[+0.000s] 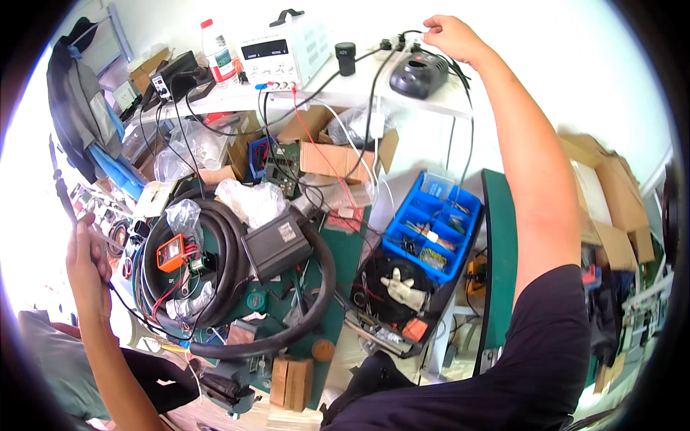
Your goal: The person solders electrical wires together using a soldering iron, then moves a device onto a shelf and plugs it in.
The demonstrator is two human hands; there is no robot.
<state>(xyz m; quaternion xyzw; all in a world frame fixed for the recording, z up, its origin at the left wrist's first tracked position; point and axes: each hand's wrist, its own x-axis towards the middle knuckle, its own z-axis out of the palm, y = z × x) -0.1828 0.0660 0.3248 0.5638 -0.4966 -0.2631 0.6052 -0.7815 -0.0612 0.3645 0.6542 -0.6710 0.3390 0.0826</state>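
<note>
At the left, my left hand (pixel 88 255) is closed around the handle of a soldering iron (pixel 63 197), its thin end pointing up. A black cord runs down from this hand toward the bench. My right arm stretches up to the white shelf (pixel 374 90), where my right hand (pixel 453 39) is closed beside several black plugs (pixel 394 43) with cords. Whatever its fingertips pinch is too small to make out. Just below that hand sits a black battery charger (pixel 418 73).
On the shelf stand a white power supply (pixel 284 54), a red-capped bottle (pixel 218 54) and a black cylinder (pixel 346 59). Below lie a coiled thick black hose (pixel 327 280), a grey motor (pixel 277 248), an orange multimeter (pixel 171 253), a blue compartment box (pixel 392 241) and a glove (pixel 404 289).
</note>
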